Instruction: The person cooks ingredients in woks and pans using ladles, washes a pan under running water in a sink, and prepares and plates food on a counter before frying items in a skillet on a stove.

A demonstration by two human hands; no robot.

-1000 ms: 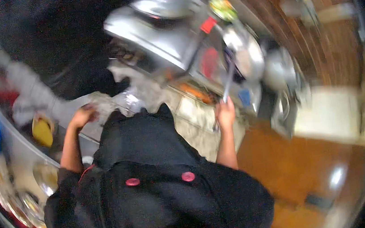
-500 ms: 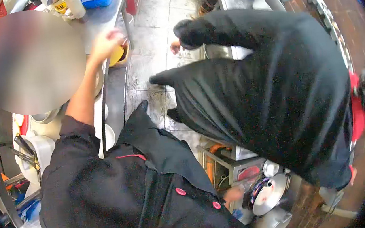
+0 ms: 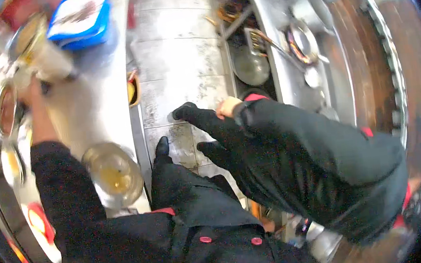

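My left hand [image 3: 32,90] reaches out over the left counter, smeared by motion, so its fingers cannot be made out. It is at a group of containers, beside a pale, cloudy container [image 3: 52,60] and a round metal-rimmed dish [image 3: 6,110]. Whether it holds any of them is unclear. Low in the view, only a small blurred part of my right hand [image 3: 267,224] shows beside my dark jacket, its fingers hidden. A clear bowl with yellowish liquid [image 3: 114,176] stands on the counter nearer my body.
A blue tub with a whitish lid [image 3: 79,19] stands at the back of the left counter [image 3: 98,100]. A co-worker in black [image 3: 317,155] bends across the right side of the tiled aisle [image 3: 161,59]. Pans and a pot [image 3: 311,13] stand on the right counter.
My left hand has moved left and farther over the counter, to the containers. The view has shifted left, bringing the clear bowl in. The co-worker's arm has come lower, with a hand now showing.
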